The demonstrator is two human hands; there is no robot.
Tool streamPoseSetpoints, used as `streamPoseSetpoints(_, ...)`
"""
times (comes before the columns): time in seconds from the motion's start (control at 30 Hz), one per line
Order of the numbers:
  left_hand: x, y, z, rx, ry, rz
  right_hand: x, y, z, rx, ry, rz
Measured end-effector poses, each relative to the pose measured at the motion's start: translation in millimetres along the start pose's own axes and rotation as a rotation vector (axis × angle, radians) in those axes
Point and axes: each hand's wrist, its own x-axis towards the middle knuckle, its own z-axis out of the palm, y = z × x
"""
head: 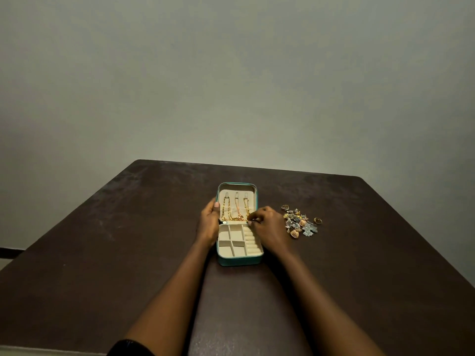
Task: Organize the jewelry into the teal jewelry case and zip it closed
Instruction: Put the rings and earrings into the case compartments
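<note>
On table [128, 227] | one case [239, 261], three necklaces [226, 209] | hands: left [208, 222] grips lid [236, 187], right [268, 227] pinches chain [247, 210]

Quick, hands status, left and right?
Left hand: grips the lid by its left edge.
Right hand: fingers pinch the rightmost chain at its lower end.

Both bare forearms stretch forward side by side. The left hand [208, 222] clasps the lid edge of the case [240, 261], thumb hooked inside. The right hand [270, 227] is curled, its fingers [253, 221] pinching a gold chain [246, 209].
</note>
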Motion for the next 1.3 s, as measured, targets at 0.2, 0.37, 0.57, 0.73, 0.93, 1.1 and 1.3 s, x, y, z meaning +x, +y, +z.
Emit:
streamPoseSetpoints(0.2,3,-5,0,-0.001,0.037,-0.012,4,24,-31,0.054,0.138,0.191)
streamPoseSetpoints(0.37,4,-7,1,0.027,0.02,0.018,17,65,-73,0.094,0.27,0.371)
streamPoseSetpoints(0.57,2,-6,0,0.081,0.013,0.026,30,100,-97,-0.074,0.185,0.476)
streamPoseSetpoints(0.73,3,-6,0,0.098,0.007,0.028,29,118,-102,-0.132,0.109,0.531)
streamPoseSetpoints(0.93,0,-4,1,0.088,0.013,0.031,30,118,-93,-0.166,0.044,0.5)
streamPoseSetpoints(1.1,1,-5,0,0.1,0.017,0.026,30,112,-86,-0.221,0.052,0.488)
streamPoseSetpoints(1.3,-2,0,2,0.044,0.02,0.031,24,96,-84,-0.154,0.178,0.53)
